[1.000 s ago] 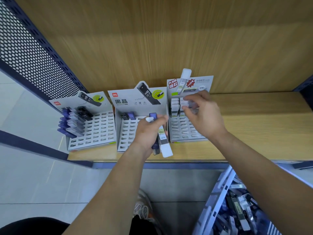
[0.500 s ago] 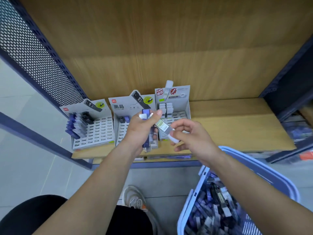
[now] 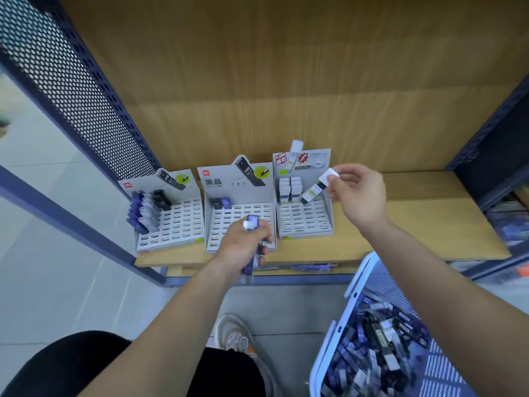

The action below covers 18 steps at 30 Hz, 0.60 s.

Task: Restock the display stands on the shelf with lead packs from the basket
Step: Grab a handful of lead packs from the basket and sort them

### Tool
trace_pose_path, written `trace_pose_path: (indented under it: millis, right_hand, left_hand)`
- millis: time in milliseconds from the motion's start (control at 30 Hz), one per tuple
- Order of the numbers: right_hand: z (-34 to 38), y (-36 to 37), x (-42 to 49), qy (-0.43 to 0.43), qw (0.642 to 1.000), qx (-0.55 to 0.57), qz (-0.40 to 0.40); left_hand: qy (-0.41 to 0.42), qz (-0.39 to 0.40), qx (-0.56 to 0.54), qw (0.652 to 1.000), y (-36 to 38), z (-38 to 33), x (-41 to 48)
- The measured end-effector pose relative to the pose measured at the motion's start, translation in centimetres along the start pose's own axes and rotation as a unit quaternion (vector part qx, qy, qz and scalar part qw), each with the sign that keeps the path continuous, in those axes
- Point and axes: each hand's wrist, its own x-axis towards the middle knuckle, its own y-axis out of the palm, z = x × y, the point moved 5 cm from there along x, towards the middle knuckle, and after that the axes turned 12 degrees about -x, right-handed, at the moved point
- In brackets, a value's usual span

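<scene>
The right hand (image 3: pixel 359 193) pinches a white lead pack (image 3: pixel 316 188) by its capped top end between thumb and fingertips; the pack hangs tilted, its lower end over the back rows of the right display stand (image 3: pixel 306 222), just beside the white packs already standing there; the left hand (image 3: pixel 242 249) has its fingers curled round a small bundle of purple packs (image 3: pixel 253 222), held over the front of the middle stand (image 3: pixel 229 213); the left stand (image 3: pixel 177 224) carries a cluster of purple and black packs at its left side; all three stands sit side by side on the wooden shelf (image 3: pixel 415 224); the basket (image 3: pixel 353 285), heaped with packs, sits at lower right below the shelf
</scene>
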Motion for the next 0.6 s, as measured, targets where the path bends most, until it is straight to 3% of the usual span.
trace_pose_path:
  millis: [167, 367, 600]
  right_hand:
    - [-2.4, 5.0, 3.9, -0.058, 0.985, -0.144, 0.071]
    - [-3.7, 9.3, 5.9, -0.081, 0.967, -0.211, 0.116]
    - [-4.5, 9.4, 6.6, -0.099, 0.958, -0.235, 0.132]
  left_hand:
    - [-0.036, -0.013, -0.088, 0.995, -0.7, 0.2, 1.8]
    - [-0.051, -0.008, -0.108, 0.993, -2.2, 1.4, 4.0]
    - [-0.072, 0.003, -0.158, 0.985, -2.2, 1.9, 4.8]
